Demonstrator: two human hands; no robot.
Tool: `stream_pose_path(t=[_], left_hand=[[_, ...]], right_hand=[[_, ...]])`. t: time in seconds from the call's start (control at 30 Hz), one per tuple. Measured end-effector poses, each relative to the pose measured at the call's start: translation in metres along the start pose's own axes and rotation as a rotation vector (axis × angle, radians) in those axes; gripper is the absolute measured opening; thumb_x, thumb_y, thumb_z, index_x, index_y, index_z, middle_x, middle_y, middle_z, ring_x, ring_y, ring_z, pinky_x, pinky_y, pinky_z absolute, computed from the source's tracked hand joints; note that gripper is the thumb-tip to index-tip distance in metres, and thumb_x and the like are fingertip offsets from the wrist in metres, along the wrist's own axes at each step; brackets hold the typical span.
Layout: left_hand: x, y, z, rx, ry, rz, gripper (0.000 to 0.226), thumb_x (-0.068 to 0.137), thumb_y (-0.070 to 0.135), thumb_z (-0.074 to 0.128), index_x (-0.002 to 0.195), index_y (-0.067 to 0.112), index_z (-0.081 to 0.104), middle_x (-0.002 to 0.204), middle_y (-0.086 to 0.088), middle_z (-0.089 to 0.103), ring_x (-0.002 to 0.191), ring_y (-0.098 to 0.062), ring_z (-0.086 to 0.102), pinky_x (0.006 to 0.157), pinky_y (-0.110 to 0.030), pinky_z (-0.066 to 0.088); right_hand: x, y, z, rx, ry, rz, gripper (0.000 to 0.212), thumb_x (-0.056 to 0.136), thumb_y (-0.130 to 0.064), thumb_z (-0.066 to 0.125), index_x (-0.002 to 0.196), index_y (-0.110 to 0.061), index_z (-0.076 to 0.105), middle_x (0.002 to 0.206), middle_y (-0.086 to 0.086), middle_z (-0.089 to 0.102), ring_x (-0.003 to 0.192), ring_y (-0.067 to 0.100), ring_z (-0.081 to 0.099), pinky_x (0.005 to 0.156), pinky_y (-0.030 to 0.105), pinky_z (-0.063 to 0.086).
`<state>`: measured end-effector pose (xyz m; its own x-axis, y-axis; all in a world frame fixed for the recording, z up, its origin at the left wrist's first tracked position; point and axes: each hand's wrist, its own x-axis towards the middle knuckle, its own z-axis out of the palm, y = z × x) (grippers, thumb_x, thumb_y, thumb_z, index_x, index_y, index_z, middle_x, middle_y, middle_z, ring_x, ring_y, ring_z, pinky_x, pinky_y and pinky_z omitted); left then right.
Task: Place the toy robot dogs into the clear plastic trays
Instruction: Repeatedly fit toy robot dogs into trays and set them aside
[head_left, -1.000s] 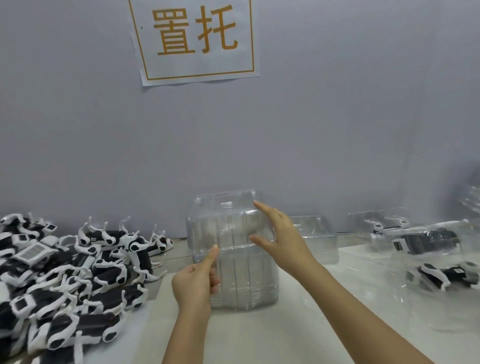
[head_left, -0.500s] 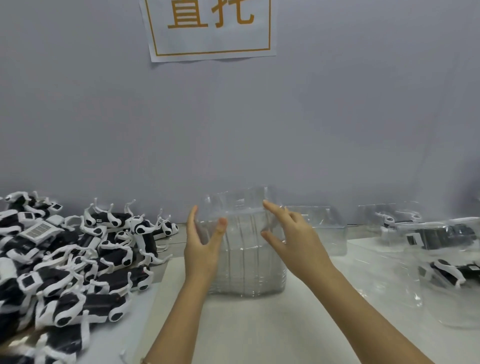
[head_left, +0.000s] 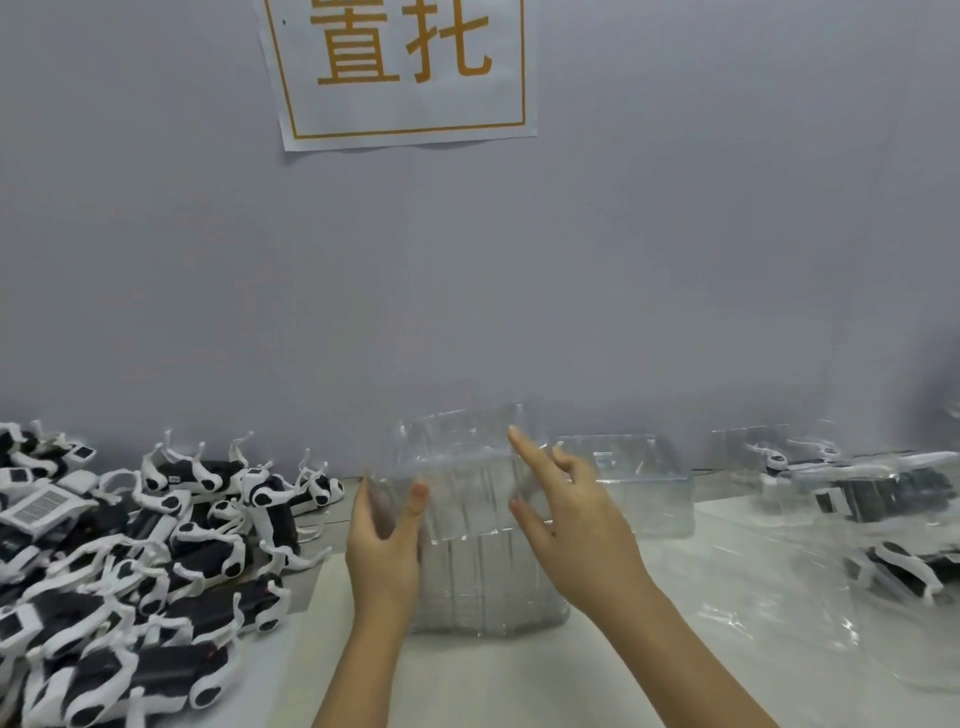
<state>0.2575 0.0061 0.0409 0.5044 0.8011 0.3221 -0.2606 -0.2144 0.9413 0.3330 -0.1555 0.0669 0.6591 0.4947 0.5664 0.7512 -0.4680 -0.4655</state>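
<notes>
Your left hand (head_left: 382, 561) pinches the left wall of the stack of clear trays (head_left: 483, 571), thumb in front and fingers behind. Your right hand (head_left: 576, 519), fingers spread, touches the stack's upper right side. The toy robot dogs (head_left: 156, 545) lie heaped left of the stack. 1 loose tray (head_left: 649, 483) sits just right of it.

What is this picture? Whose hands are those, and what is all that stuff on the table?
A camera worn on a person's head took it, so you see their own two hands. The left hand grips the side of a stack of clear plastic trays standing on the table; the right hand touches its top, fingers spread. On the left lies a pile of black-and-white toy robot dogs. On the right, some dogs already lie in clear trays. An empty tray sits behind the stack.
</notes>
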Motion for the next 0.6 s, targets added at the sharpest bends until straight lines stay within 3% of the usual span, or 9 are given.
stream_pose_path(t=[0.07, 0.17, 0.23, 0.33, 0.43, 0.5, 0.6], left_hand=[[-0.003, -0.001, -0.002, 0.017, -0.054, 0.014, 0.094, 0.069, 0.055, 0.064, 0.152, 0.029, 0.027, 0.152, 0.018, 0.031, 0.130, 0.003, 0.027, 0.104, -0.021, 0.023], [-0.004, 0.000, -0.001, 0.048, -0.152, 0.076, 0.088, 0.069, 0.056, 0.067, 0.144, 0.052, 0.021, 0.128, 0.051, 0.021, 0.127, 0.015, 0.022, 0.101, -0.017, 0.022], [0.000, 0.001, 0.000, 0.063, -0.178, 0.067, 0.087, 0.070, 0.057, 0.067, 0.143, 0.055, 0.019, 0.130, 0.047, 0.021, 0.126, 0.014, 0.022, 0.101, -0.019, 0.022], [0.000, -0.004, -0.005, 0.067, -0.200, 0.038, 0.092, 0.072, 0.068, 0.068, 0.147, 0.046, 0.021, 0.147, 0.026, 0.027, 0.133, 0.005, 0.026, 0.102, -0.019, 0.024], [-0.007, -0.013, -0.013, 0.068, -0.209, 0.019, 0.106, 0.056, 0.079, 0.066, 0.148, 0.043, 0.025, 0.133, 0.038, 0.042, 0.129, 0.004, 0.039, 0.093, -0.010, 0.031], [-0.011, -0.015, -0.015, 0.071, -0.227, 0.014, 0.101, 0.063, 0.073, 0.067, 0.148, 0.044, 0.023, 0.126, 0.041, 0.043, 0.126, 0.004, 0.042, 0.091, -0.011, 0.032], [-0.010, -0.011, -0.015, 0.036, -0.264, 0.006, 0.090, 0.078, 0.047, 0.069, 0.153, 0.033, 0.020, 0.149, 0.017, 0.038, 0.139, -0.003, 0.033, 0.101, -0.015, 0.028]], right_hand=[[-0.002, 0.003, -0.004, -0.022, 0.022, 0.000, 0.061, 0.099, -0.042, 0.048, 0.140, -0.063, 0.009, 0.146, -0.003, 0.035, 0.099, 0.017, 0.061, 0.078, 0.022, 0.046], [-0.008, 0.014, -0.012, 0.072, 0.057, 0.005, 0.060, 0.097, -0.040, 0.053, 0.129, -0.070, 0.012, 0.143, -0.005, 0.037, 0.098, 0.012, 0.057, 0.080, 0.020, 0.042], [-0.008, 0.017, -0.014, 0.106, 0.037, 0.027, 0.060, 0.097, -0.039, 0.054, 0.125, -0.072, 0.012, 0.137, -0.005, 0.041, 0.099, 0.010, 0.053, 0.078, 0.017, 0.038], [-0.004, 0.011, -0.010, 0.055, 0.008, 0.025, 0.055, 0.097, -0.037, 0.054, 0.137, -0.062, 0.024, 0.133, -0.002, 0.045, 0.100, 0.018, 0.058, 0.078, 0.019, 0.038], [-0.009, 0.006, -0.004, -0.003, 0.010, -0.038, 0.053, 0.098, -0.034, 0.055, 0.143, -0.050, 0.032, 0.134, 0.004, 0.045, 0.109, 0.023, 0.056, 0.085, 0.025, 0.044], [-0.011, 0.005, -0.003, -0.032, 0.018, -0.053, 0.056, 0.099, -0.034, 0.053, 0.144, -0.052, 0.025, 0.138, 0.005, 0.043, 0.118, 0.023, 0.051, 0.090, 0.027, 0.043], [-0.012, 0.004, -0.012, -0.009, -0.040, -0.067, 0.075, 0.099, -0.034, 0.052, 0.141, -0.058, -0.005, 0.151, 0.004, 0.032, 0.130, 0.021, 0.044, 0.096, 0.028, 0.042]])
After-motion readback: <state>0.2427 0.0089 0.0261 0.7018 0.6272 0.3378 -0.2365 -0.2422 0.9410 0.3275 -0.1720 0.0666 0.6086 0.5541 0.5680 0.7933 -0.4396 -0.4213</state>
